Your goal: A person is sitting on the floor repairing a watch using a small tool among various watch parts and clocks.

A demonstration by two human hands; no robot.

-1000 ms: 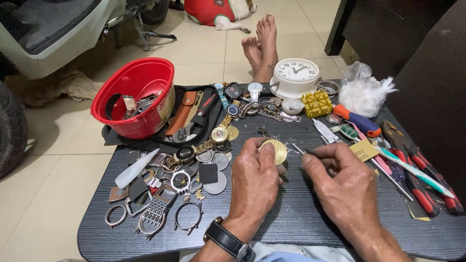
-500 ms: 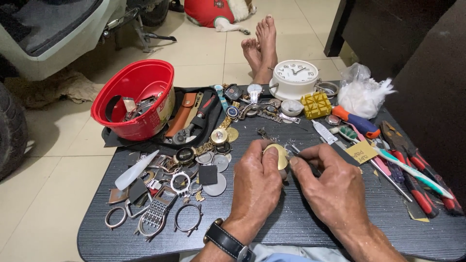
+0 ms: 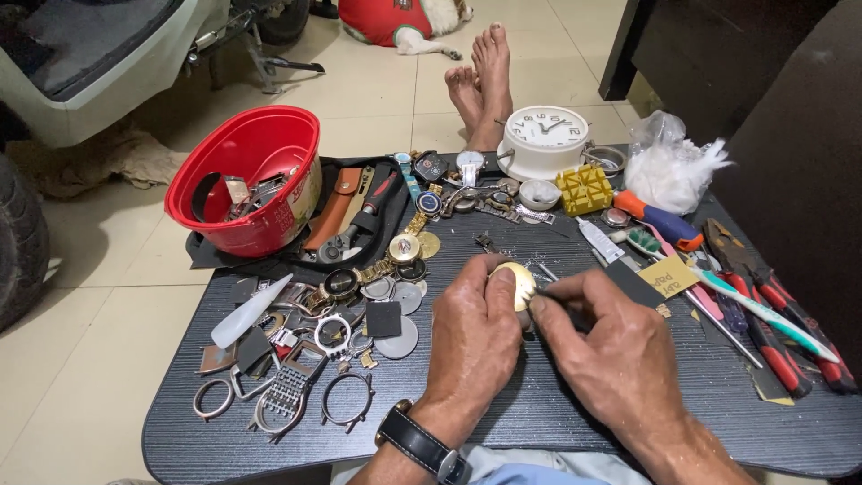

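Note:
My left hand (image 3: 474, 334) grips a small round gold watch case (image 3: 520, 284) above the middle of the dark table (image 3: 539, 413). My right hand (image 3: 603, 346) pinches a thin dark tool whose tip touches the case's right edge. A black wristwatch (image 3: 422, 443) is strapped on my left wrist. Both hands hover close together over the tabletop. Loose watch cases, bezels and straps (image 3: 310, 359) lie just left of my left hand.
A red bowl (image 3: 251, 180) with metal parts stands at the back left, beside black pliers (image 3: 359, 224). A white alarm clock (image 3: 543, 139), yellow block (image 3: 584, 187), white plastic bag (image 3: 673, 166), screwdrivers and red-handled pliers (image 3: 763, 305) crowd the right. Someone's bare feet (image 3: 480, 81) rest beyond the table.
My right hand has moved left and closed in on the gold case; the tool tip now touches it. My left hand has turned the case slightly.

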